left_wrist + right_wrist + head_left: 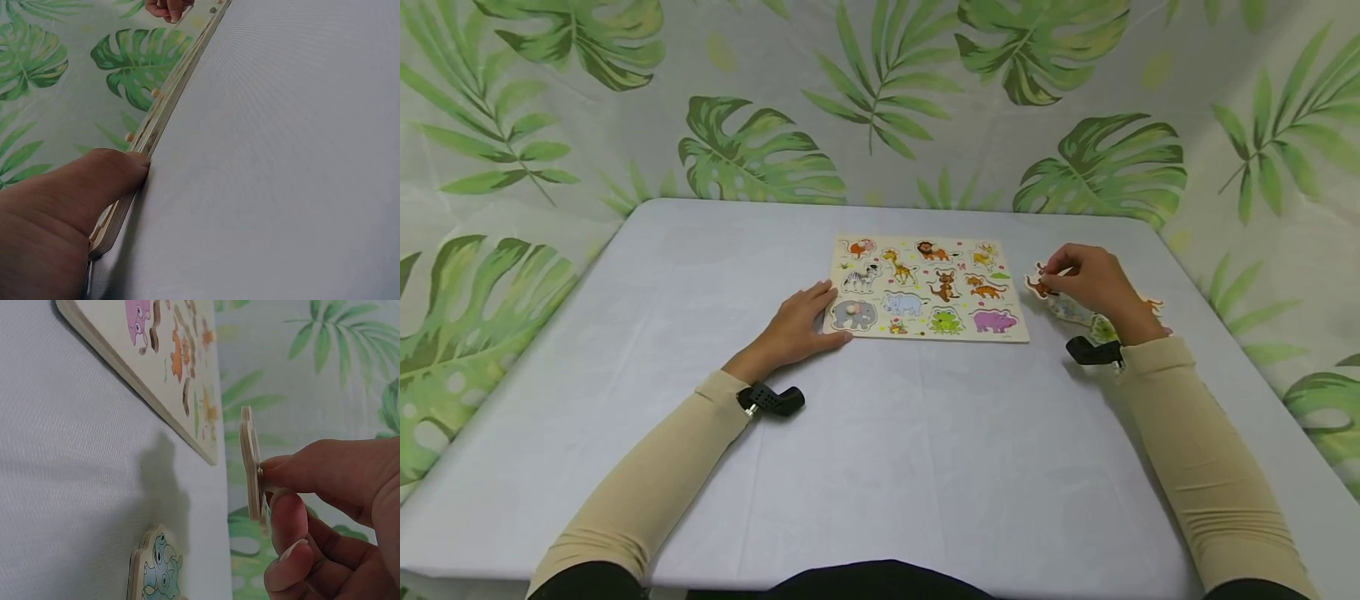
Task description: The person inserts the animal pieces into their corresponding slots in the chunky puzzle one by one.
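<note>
A wooden animal puzzle board (pixel 923 332) lies flat on the table. My left hand (pixel 799 323) rests at its near left corner, fingers along the left side and thumb (pixel 119 172) against the front edge. To the right of the board, my right hand (pixel 1093 283) pinches a puzzle piece (pixel 1040 285) with a brown animal on it, raised above the table. The right wrist view shows this piece (pixel 251 469) edge-on, thumb and finger at its back or knob. A bluish hippo piece (pixel 164 569) lies below; the hand partly hides other loose pieces.
A green piece (pixel 1102 330) and an orange piece (pixel 1152 306) lie by the right wrist. An elephant (pixel 854 315) with a knob sits in the board's near left corner. The white table (pixel 880 450) ends at a leaf-patterned cloth (pixel 917 108) behind.
</note>
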A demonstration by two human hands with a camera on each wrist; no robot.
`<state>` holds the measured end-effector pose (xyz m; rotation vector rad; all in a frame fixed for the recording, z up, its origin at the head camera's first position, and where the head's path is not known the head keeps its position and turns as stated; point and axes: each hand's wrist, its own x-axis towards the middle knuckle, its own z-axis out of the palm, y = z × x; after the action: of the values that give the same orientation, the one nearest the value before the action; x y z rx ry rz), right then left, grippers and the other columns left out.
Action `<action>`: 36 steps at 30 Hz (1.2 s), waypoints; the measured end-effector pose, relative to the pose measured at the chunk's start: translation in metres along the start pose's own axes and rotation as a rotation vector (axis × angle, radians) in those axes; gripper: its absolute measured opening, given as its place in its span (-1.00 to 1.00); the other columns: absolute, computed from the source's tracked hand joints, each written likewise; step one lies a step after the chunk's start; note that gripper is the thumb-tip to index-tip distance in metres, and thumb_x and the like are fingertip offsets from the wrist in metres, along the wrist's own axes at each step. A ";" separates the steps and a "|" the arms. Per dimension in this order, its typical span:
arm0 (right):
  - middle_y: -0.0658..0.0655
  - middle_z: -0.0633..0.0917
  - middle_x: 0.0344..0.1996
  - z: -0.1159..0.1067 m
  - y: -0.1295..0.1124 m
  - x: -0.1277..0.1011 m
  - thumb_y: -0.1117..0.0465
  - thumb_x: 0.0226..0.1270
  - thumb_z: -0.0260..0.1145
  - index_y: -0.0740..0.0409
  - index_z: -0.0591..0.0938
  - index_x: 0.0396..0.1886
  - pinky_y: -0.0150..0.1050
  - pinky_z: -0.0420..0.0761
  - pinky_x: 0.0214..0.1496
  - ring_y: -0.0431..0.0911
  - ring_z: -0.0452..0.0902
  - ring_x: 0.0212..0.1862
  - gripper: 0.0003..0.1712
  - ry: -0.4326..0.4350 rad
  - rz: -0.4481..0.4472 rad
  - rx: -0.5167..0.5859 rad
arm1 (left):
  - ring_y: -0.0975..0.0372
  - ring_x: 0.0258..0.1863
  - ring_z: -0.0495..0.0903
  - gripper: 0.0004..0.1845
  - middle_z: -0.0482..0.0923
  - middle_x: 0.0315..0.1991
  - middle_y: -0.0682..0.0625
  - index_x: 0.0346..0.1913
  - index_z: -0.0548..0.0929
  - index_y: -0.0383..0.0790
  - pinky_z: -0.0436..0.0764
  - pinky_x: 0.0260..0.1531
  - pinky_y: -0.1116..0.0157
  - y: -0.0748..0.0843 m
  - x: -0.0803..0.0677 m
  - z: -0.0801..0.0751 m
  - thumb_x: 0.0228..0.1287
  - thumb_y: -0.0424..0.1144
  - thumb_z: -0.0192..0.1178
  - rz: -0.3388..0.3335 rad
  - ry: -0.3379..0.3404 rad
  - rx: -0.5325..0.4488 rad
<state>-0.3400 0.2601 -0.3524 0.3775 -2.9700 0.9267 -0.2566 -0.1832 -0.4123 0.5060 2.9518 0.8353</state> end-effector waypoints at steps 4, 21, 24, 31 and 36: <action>0.22 0.66 -0.20 -0.001 -0.001 0.000 0.13 0.32 0.33 0.20 0.59 -0.20 -0.17 0.52 -0.29 0.02 0.59 -0.26 -0.78 0.011 -0.014 0.000 | 0.02 0.50 -0.05 -0.09 0.02 0.51 -0.13 0.46 0.20 -0.31 -0.08 0.46 0.03 0.000 0.000 -0.001 0.19 0.12 0.28 0.004 0.006 -0.001; 0.24 0.65 -0.27 0.006 -0.018 0.007 0.15 0.30 0.34 0.21 0.53 -0.28 -0.17 0.47 -0.38 0.03 0.58 -0.31 -0.78 0.011 -0.059 0.029 | 0.03 0.50 -0.04 -0.09 0.02 0.51 -0.11 0.47 0.19 -0.29 -0.06 0.46 0.04 0.000 0.001 0.002 0.20 0.14 0.26 -0.007 0.001 0.007; 0.22 0.64 -0.29 0.009 -0.023 0.010 0.16 0.28 0.36 0.20 0.54 -0.30 -0.18 0.46 -0.40 0.01 0.55 -0.34 -0.78 0.022 -0.075 0.039 | 0.02 0.50 -0.04 -0.09 0.03 0.51 -0.13 0.47 0.19 -0.29 -0.05 0.45 0.03 0.000 0.001 0.002 0.20 0.14 0.26 -0.001 0.003 0.010; 0.20 0.63 -0.31 0.017 -0.034 0.019 0.15 0.27 0.37 0.21 0.54 -0.33 -0.17 0.43 -0.43 0.00 0.48 -0.38 -0.77 0.025 -0.094 0.046 | -0.02 0.49 -0.03 -0.09 0.03 0.51 -0.14 0.46 0.20 -0.29 -0.04 0.45 0.02 0.000 0.001 0.002 0.19 0.14 0.27 0.007 0.009 -0.001; 0.18 0.64 -0.32 0.022 -0.041 0.024 0.18 0.25 0.38 0.20 0.52 -0.36 -0.18 0.42 -0.42 -0.02 0.50 -0.38 -0.78 0.031 -0.111 0.056 | -0.06 0.48 -0.02 -0.08 0.04 0.50 -0.16 0.46 0.20 -0.30 -0.02 0.44 -0.02 0.000 0.001 0.001 0.19 0.14 0.27 0.013 0.014 0.000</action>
<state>-0.3527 0.2100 -0.3460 0.5186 -2.8669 0.9964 -0.2572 -0.1821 -0.4131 0.5226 2.9644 0.8445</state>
